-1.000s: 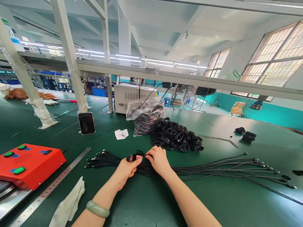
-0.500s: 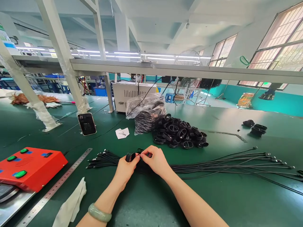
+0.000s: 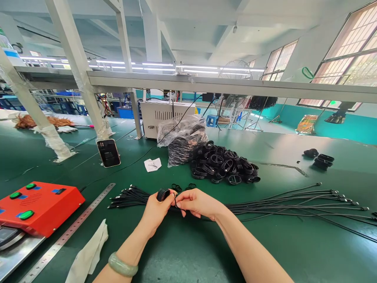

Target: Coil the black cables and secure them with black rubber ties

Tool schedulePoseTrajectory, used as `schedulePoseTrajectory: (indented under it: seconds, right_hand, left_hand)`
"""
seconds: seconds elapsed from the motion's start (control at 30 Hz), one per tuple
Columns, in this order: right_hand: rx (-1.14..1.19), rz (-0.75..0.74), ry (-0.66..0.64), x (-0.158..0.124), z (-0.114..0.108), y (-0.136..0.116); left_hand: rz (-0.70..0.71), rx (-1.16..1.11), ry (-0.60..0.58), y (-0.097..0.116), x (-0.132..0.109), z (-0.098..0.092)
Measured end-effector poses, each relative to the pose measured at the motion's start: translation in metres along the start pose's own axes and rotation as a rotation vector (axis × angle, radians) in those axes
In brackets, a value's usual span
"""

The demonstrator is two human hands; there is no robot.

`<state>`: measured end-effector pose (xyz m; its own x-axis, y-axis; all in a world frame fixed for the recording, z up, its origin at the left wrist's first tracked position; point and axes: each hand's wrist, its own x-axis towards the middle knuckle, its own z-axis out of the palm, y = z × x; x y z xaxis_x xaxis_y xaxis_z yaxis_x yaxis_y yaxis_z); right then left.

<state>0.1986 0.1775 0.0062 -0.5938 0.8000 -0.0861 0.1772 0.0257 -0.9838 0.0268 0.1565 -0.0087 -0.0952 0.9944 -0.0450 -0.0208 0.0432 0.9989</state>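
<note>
My left hand (image 3: pixel 156 214) is closed round a small coiled black cable (image 3: pixel 163 194), its loops showing above the thumb. Just to the right, my right hand (image 3: pixel 200 202) pinches a thin black strand (image 3: pixel 176 200) that rises beside the left fingertips, seemingly part of the same cable. Under and behind both hands runs a bundle of straight black cables (image 3: pixel 265 207), with metal-tipped ends fanned out on both sides. Two small black loops (image 3: pixel 192 186) lie just beyond my fingers. Farther back is a heap of coiled black cables (image 3: pixel 225 162).
At left are a red box with green buttons (image 3: pixel 44 204), a steel ruler (image 3: pixel 70 232) and a pale cloth (image 3: pixel 90 251). A phone (image 3: pixel 108 153) leans on a post. Behind are paper (image 3: pixel 152 165), a plastic bag (image 3: pixel 184 145) and a metal case (image 3: pixel 150 120). Black bundles (image 3: pixel 323 161) lie right.
My right hand has drawn back slightly to the right and lower, pulling the thin strand into view. The left hand keeps its hold on the coil. The small loops behind now show more.
</note>
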Motion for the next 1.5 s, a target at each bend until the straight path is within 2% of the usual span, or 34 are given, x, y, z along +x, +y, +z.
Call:
schedulePoseTrajectory:
  seconds: [0.1, 0.17, 0.3, 0.43, 0.5, 0.6, 0.67, 0.8, 0.87, 0.97, 1.07, 1.17, 1.37, 1.5]
  right_hand:
    - [-0.121, 0.009, 0.031, -0.005, -0.011, -0.008]
    - [-0.257, -0.02, 0.118, -0.008, -0.012, -0.016]
    - [-0.586, -0.073, 0.297, -0.013, 0.008, -0.03]
    - [-0.904, -0.123, 0.303, -0.014, 0.03, -0.034]
    - [-0.857, -0.165, 0.232, -0.013, 0.029, -0.033]
    - [-0.608, -0.236, 0.113, -0.012, 0.016, -0.029]
    - [-0.437, -0.25, 0.084, -0.011, 0.006, -0.025]
    - [-0.102, -0.207, 0.086, -0.005, -0.003, -0.016]
    - [0.056, -0.144, 0.12, 0.001, -0.001, -0.011]
    - [0.214, -0.059, 0.178, 0.01, 0.006, -0.002]
    - [0.282, 0.012, 0.161, 0.015, 0.009, 0.004]
    - [0.351, 0.055, 0.187, 0.013, 0.002, 0.005]
    - [0.346, 0.019, 0.296, -0.001, -0.014, -0.014]
    - [0.12, -0.045, 0.128, -0.011, -0.01, -0.027]
  left_hand:
    - [0.006, 0.029, -0.085, -0.002, 0.0, 0.001]
    - [0.013, 0.056, -0.109, -0.005, 0.002, 0.001]
    - [0.054, 0.117, -0.168, -0.009, 0.004, -0.001]
    - [0.087, 0.147, -0.267, -0.008, 0.002, -0.001]
    - [0.096, 0.127, -0.287, -0.007, 0.001, -0.001]
    - [0.096, 0.07, -0.27, -0.004, 0.001, 0.0]
    - [0.085, 0.022, -0.251, -0.003, 0.0, 0.001]
    - [0.058, -0.096, -0.259, 0.0, -0.005, 0.004]
    - [0.049, -0.137, -0.273, 0.002, -0.007, 0.005]
    - [-0.036, -0.27, -0.355, 0.003, -0.009, 0.004]
    - [-0.147, -0.421, -0.452, 0.004, -0.008, 0.001]
    - [-0.223, -0.486, -0.506, 0.005, -0.005, -0.003]
    - [-0.281, -0.56, -0.545, 0.006, -0.008, -0.008]
    - [-0.235, -0.441, -0.572, 0.006, -0.011, -0.007]
